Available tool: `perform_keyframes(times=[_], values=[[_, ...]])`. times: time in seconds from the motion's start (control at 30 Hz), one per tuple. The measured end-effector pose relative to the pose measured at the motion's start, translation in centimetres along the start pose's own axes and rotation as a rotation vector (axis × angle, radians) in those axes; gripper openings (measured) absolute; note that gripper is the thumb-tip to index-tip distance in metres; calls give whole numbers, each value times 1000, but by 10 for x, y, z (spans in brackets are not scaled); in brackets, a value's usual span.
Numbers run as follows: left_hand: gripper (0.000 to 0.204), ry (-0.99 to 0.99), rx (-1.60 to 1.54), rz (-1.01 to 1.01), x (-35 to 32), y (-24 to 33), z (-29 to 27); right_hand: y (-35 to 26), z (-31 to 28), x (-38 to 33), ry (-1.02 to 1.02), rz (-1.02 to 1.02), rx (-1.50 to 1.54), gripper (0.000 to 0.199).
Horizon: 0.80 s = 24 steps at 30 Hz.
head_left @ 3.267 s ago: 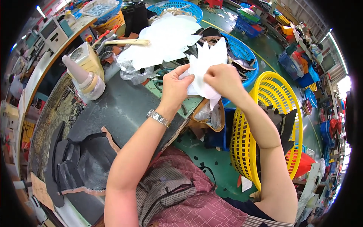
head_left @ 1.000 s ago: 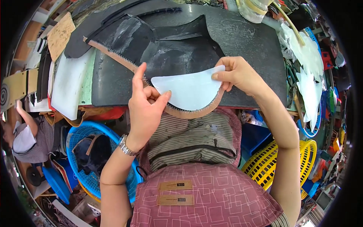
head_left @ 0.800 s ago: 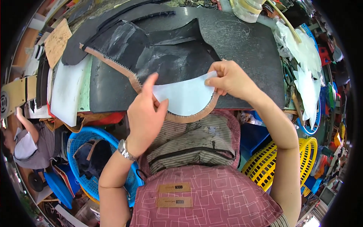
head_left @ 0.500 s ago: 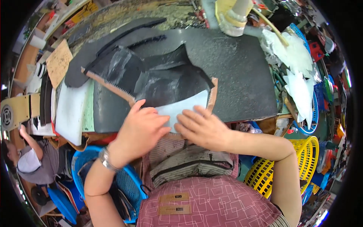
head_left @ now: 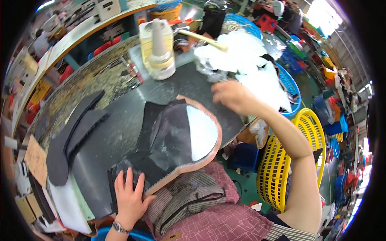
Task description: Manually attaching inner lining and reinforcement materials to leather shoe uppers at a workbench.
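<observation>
A black piece that looks like a shoe upper (head_left: 171, 134) lies spread on the dark work board (head_left: 120, 116), with a tan border along its curved edge. A pale bluish-white insert (head_left: 202, 134) fills its rounded end, which points right. My left hand (head_left: 130, 195) rests on the narrower near-left end, fingers spread flat. Raised off the piece, my right hand (head_left: 235, 96) is over the board's right side, close to the clear plastic bags (head_left: 245, 52). Motion blurs its fingers, so I cannot make out their grip.
Dark curved strips (head_left: 78, 136) lie at the left. Behind the board stand a cream holder with a grey cone (head_left: 159, 52) and a tool with a pale wooden handle (head_left: 203, 39). A yellow basket (head_left: 275, 172) stands by my right arm; a blue basket (head_left: 295, 92) is beyond the bags.
My right hand has left the upper and moved far right. The upper has turned, its pale end now facing right. My left hand lies flat on its other end. The view has swung right.
</observation>
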<state>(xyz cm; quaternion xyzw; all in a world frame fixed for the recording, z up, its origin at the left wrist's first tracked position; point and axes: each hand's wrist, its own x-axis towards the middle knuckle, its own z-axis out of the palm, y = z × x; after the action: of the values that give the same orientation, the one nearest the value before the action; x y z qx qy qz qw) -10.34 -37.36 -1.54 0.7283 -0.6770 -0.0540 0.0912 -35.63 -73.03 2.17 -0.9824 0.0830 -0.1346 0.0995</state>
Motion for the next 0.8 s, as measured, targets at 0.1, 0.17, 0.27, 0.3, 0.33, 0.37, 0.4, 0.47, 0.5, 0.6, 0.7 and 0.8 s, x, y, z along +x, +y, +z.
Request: perform_keyframes(times=[0.1,0.17,0.27,0.3,0.33,0.37,0.4,0.47,0.5,0.6,0.7,0.8], values=[[69,-26,15,33,2,-5,-6,77,-26,14,316,566,-94,16],[69,-108,-37,33,4,-7,-15,135,-49,9,114,742,-241,25],[68,-106,-170,-42,14,-6,-44,171,-52,19,-138,716,-219,40],[65,7,-159,2,25,-1,-53,160,-45,33,-187,719,-253,42],[65,64,-171,73,43,2,-58,146,-38,40,-244,753,-382,48],[64,119,-182,152,67,8,-66,142,-36,44,-323,795,-400,48],[61,155,-197,243,95,24,-74,138,-35,46,-404,839,-416,48],[58,201,-235,436,161,50,-74,125,-31,55,-407,878,-413,35],[57,241,-243,507,195,65,-65,131,-23,52,-393,875,-458,32],[53,343,-186,619,297,102,-28,141,-1,55,-346,792,-566,27],[55,238,-377,499,387,127,17,125,5,56,-250,728,-605,19],[57,47,-797,274,433,148,46,130,-3,42,-157,700,-554,18]])
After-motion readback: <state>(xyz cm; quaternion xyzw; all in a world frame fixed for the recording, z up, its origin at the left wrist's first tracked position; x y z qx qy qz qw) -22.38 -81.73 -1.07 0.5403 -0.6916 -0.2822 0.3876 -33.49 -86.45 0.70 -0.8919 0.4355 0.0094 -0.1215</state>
